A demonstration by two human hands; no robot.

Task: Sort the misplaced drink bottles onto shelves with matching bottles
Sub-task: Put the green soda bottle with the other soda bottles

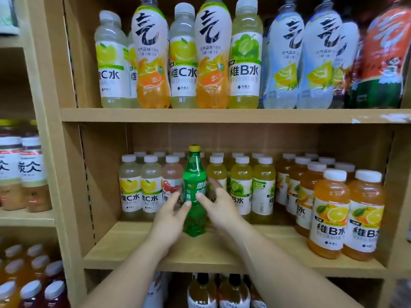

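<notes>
A green soda bottle (194, 190) with a yellow cap stands upright on the middle shelf (200, 252), in front of rows of white-capped vitamin-water bottles (241, 187). My left hand (170, 221) is at its left side, with the thumb tip against the bottle. My right hand (221, 205) is at its right side, thumb across the green label and fingers stretched up beside it. Neither hand's fingers curl round the bottle.
Orange vitamin-water bottles (331, 214) stand near the front edge at the right. The upper shelf (222, 115) carries tall sparkling-water bottles (152, 54) mixed with vitamin-water bottles. A side shelf unit (24, 174) holds more bottles at the left. Dark-capped bottles (202, 290) sit below.
</notes>
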